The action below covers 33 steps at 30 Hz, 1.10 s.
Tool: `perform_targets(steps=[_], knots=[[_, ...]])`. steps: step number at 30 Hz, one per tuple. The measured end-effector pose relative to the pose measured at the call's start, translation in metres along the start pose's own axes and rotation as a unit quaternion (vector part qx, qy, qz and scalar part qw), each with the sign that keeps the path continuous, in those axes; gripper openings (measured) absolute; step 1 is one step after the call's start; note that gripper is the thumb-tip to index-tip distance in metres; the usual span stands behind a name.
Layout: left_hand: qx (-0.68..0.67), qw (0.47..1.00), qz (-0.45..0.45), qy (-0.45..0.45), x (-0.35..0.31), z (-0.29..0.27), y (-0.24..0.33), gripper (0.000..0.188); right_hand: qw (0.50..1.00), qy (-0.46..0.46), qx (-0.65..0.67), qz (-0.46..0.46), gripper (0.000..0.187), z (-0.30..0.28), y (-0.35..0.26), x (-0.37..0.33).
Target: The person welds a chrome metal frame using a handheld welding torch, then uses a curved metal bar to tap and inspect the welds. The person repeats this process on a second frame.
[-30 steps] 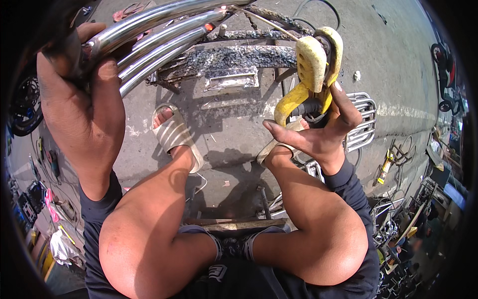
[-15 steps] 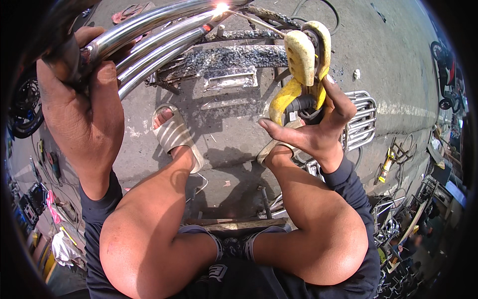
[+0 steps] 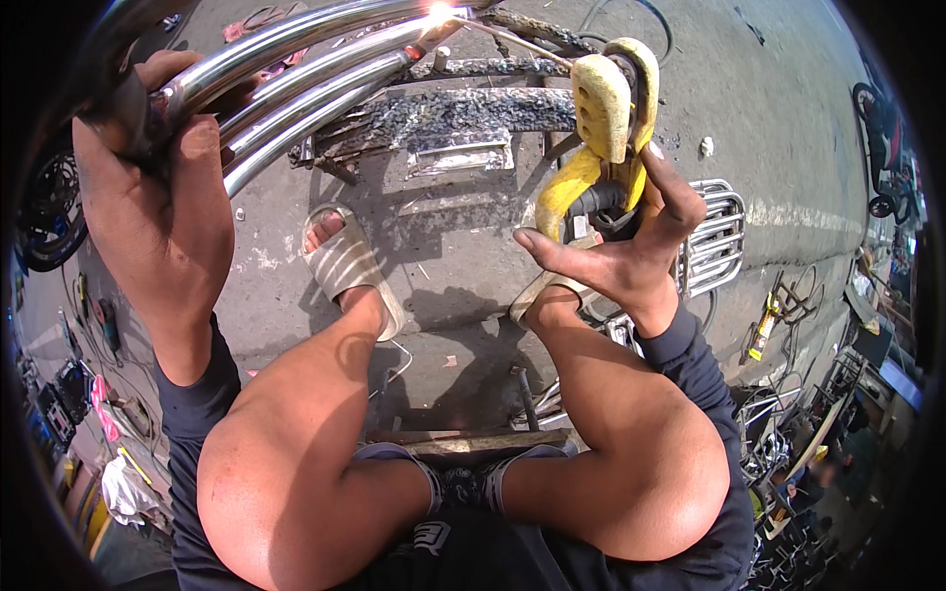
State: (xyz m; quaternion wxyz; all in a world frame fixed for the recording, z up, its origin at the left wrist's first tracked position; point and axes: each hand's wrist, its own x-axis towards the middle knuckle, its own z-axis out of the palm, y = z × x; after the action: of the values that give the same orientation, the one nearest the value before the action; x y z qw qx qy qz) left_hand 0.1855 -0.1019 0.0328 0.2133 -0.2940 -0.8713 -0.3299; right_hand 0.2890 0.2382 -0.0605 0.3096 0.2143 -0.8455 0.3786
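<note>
My left hand [image 3: 163,222] is closed round one end of a frame of bent, shiny metal tubes [image 3: 305,54] at the upper left. In my right hand [image 3: 636,231] is a yellow welding electrode holder [image 3: 601,103], gripped by its lower part. A thin welding rod [image 3: 507,41] runs from its jaws up and left to the tubes. Where the rod tip meets them, a bright arc [image 3: 439,12] glows and hides the joint. Beside it, one tube end looks reddish. The tubes lie over a rough, spatter-crusted metal stand [image 3: 443,116].
Below are my sandalled feet [image 3: 350,266] on the concrete floor. A chrome tube rack [image 3: 714,236] lies at the right, with a yellow packet [image 3: 762,335] beyond it. Cables and scrap metal [image 3: 778,443] crowd the right edge; a power tool [image 3: 106,325] lies far left. A motorcycle [image 3: 880,148] stands far right.
The electrode holder has shifted slightly right and the tubes slightly left with my left hand. The arc stays lit at nearly the same spot.
</note>
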Motion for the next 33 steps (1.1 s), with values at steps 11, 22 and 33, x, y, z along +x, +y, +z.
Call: perform_targets(steps=[11,22,33], knots=[[0.014,1.0,0.013,-0.006,-0.003,-0.004,-0.009,0.046,1.0,-0.005,0.014,-0.012,0.117,-0.003,-0.002,0.001],[-0.026,1.0,0.013,-0.007,0.0,-0.003,-0.011,0.04,1.0,-0.012,0.021,0.004,0.113,-0.003,-0.002,0.001],[-0.019,0.999,0.022,-0.015,0.001,-0.003,-0.008,0.04,1.0,-0.001,-0.001,-0.01,0.115,0.001,0.003,-0.003]])
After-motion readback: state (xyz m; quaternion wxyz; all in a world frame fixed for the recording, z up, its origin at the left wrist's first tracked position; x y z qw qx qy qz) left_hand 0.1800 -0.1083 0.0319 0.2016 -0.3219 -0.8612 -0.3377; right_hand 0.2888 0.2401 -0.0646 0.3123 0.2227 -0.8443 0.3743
